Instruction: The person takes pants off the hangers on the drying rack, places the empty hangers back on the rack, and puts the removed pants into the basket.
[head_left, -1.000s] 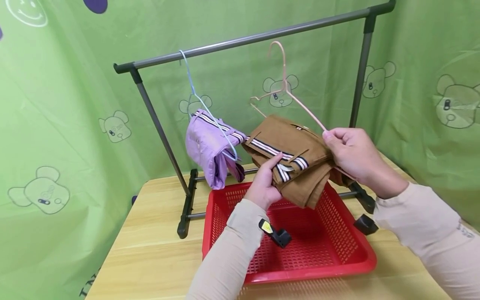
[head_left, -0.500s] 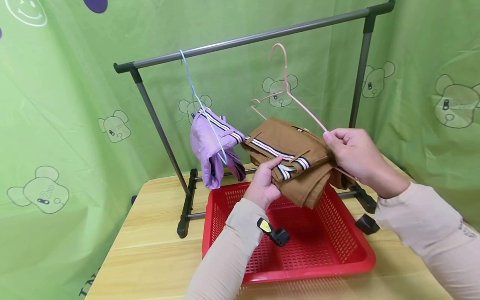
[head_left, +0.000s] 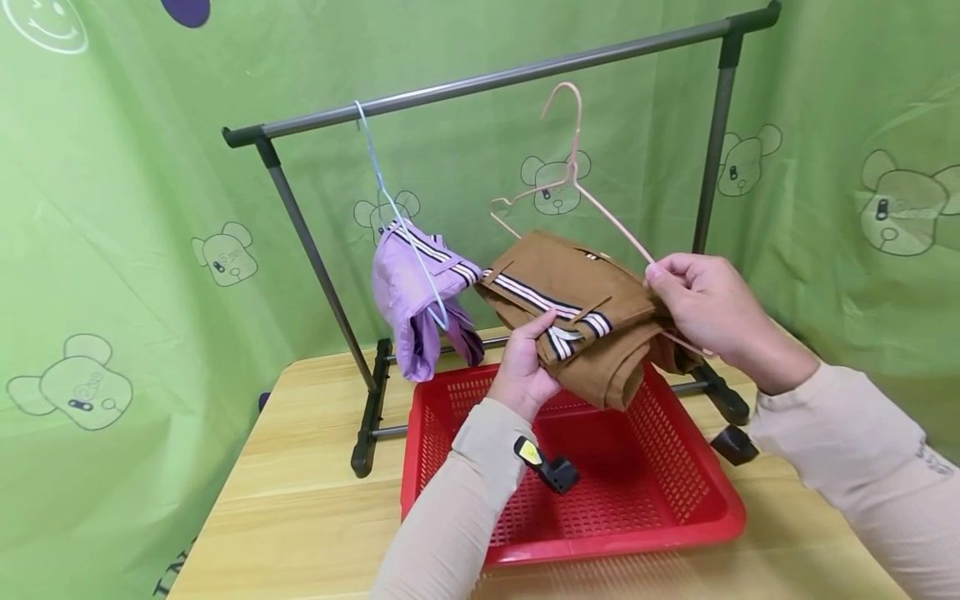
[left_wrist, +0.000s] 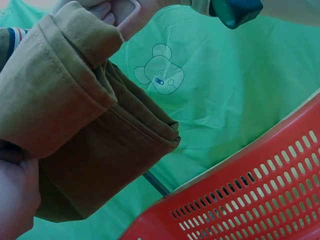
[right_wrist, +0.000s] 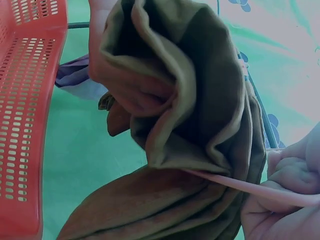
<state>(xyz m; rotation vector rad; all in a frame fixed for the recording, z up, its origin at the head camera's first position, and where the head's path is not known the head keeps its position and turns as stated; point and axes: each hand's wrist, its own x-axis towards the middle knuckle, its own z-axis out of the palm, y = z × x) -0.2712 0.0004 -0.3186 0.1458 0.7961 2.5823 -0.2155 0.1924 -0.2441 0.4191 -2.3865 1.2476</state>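
Note:
Brown trousers (head_left: pixel 570 279) with a striped waistband are folded over the lower bar of a pink hanger (head_left: pixel 611 218). My left hand (head_left: pixel 525 367) grips the trousers by the waistband, thumb on top; in the left wrist view the folded brown cloth (left_wrist: pixel 65 90) hides most of its fingers. My right hand (head_left: pixel 708 308) pinches the right end of the hanger. In the right wrist view the hanger's bar (right_wrist: pixel 250 187) runs from the right hand (right_wrist: pixel 290 185) into the folds. The hanger's hook stands free, in front of and below the rail.
A grey rack with a rail (head_left: pixel 480 82) stands on the wooden table (head_left: pixel 300 467). Lilac trousers (head_left: pixel 412 283) hang from it on a light blue hanger (head_left: pixel 375 158), just left of the brown pair. Beneath my hands sits a red perforated basket (head_left: pixel 600 546).
The lilac trousers have swung and turned slightly on their hanger. The brown trousers and pink hanger have shifted a little, the hook turning slightly. Both hands keep their hold.

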